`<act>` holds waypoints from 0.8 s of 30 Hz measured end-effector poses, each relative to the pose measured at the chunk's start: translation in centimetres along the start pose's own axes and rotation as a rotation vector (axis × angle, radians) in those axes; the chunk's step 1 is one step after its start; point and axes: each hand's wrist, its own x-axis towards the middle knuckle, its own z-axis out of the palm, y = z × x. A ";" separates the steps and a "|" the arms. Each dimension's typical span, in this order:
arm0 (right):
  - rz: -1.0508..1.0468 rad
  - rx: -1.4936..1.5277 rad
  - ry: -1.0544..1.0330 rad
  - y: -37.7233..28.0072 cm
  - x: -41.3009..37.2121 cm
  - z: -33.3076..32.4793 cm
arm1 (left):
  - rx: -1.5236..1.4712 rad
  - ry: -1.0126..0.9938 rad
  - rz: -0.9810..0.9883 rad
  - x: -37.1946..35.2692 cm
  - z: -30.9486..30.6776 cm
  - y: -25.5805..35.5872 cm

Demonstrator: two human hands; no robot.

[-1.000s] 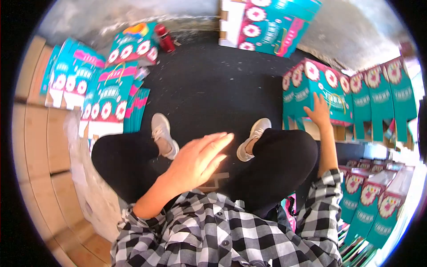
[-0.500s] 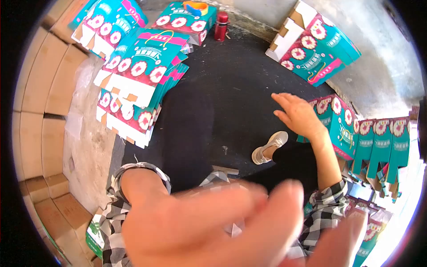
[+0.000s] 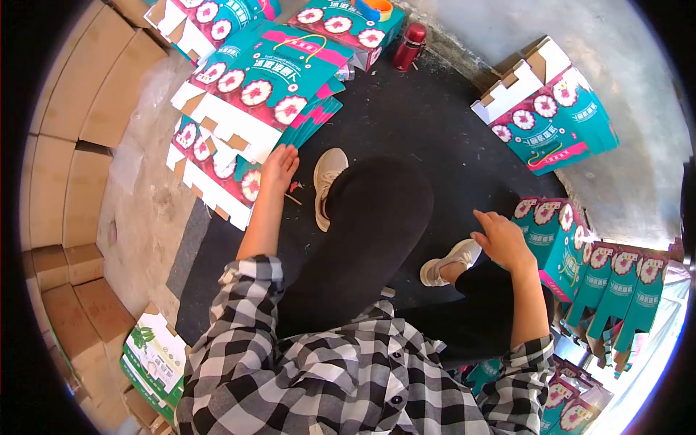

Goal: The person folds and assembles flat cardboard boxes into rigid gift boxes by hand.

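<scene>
My left hand (image 3: 278, 170) is at the right edge of a pile of flat teal-and-pink printed cartons (image 3: 264, 76), its fingers stretched out and overlapping the white flaps. Nothing shows in its grip. On the other side, my right hand (image 3: 502, 241) hovers over my shoe (image 3: 451, 262) with fingers loosely apart and holds nothing. Just beyond it stand folded-up teal cartons (image 3: 554, 243), upright with flower pictures. The top carton of the pile has a printed yellow handle and white end flaps.
Another stack of flat cartons (image 3: 554, 119) leans on the wall at the right. A red flask (image 3: 409, 47) and tape rolls (image 3: 373, 9) are at the back. Brown boxes (image 3: 87, 94) line the left, with a green-and-white box (image 3: 156, 355) below them. Black matting (image 3: 391, 116) covers the floor.
My left hand has gone from close in front of the camera to the carton pile. The view has shifted, and my right hand remains open near the upright cartons.
</scene>
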 end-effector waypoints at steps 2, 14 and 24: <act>0.002 -0.009 -0.012 -0.1 0.3 0.0 | -0.249 0.016 0.036 3.2 0.1 -0.2; -0.021 0.002 -0.031 -1.5 0.8 -0.4 | -0.576 0.081 0.026 6.5 3.9 0.5; -0.037 0.004 -0.006 -1.7 0.5 -0.4 | -0.554 0.114 0.108 7.1 7.0 5.9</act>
